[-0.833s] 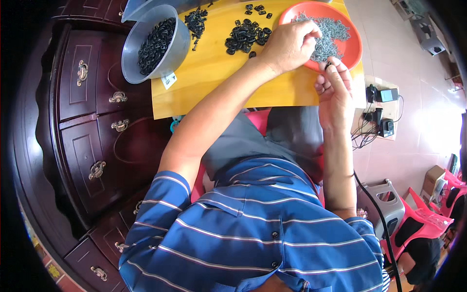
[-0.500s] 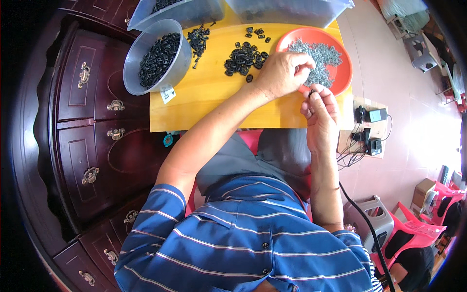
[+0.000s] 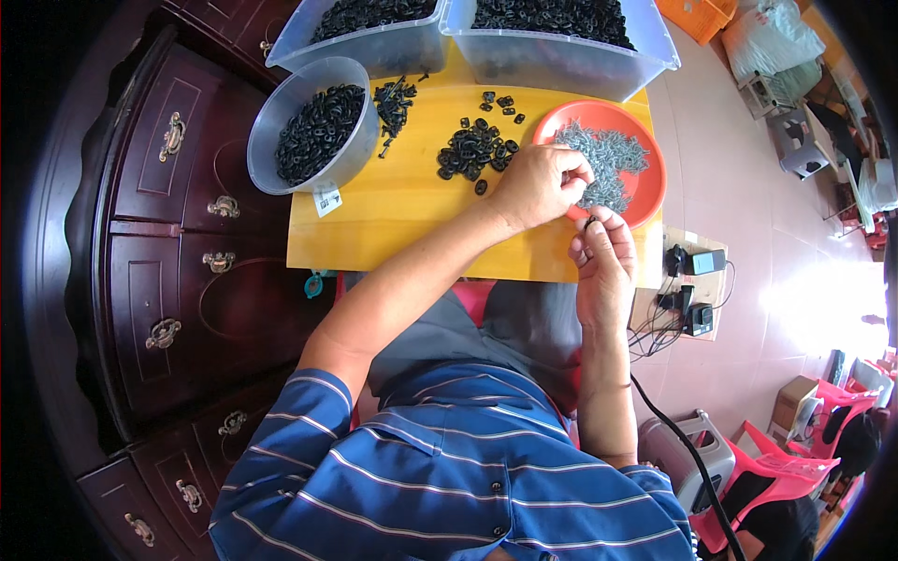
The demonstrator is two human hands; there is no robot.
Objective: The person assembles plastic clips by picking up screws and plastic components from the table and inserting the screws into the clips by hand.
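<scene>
Clear rectangular left bin (image 3: 393, 58) and right bin (image 3: 571, 70): filled with black parts (image 3: 552, 21). Round translucent tub (image 3: 358, 161): black rings (image 3: 318, 136). Orange dish (image 3: 645, 192): silver fasteners (image 3: 599, 157). Left hand (image 3: 538, 187): over dish rim, fingers bent; grip cannot be determined. Right hand (image 3: 605, 262): fingers pointing forward, thumb and forefinger pinching black piece (image 3: 590, 222) beside dish.

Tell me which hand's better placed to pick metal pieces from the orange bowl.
Probably your left hand: its fingertips are over the metal pieces in the orange bowl, though whether they hold one is unclear. Your right hand holds a small black piece.
</scene>
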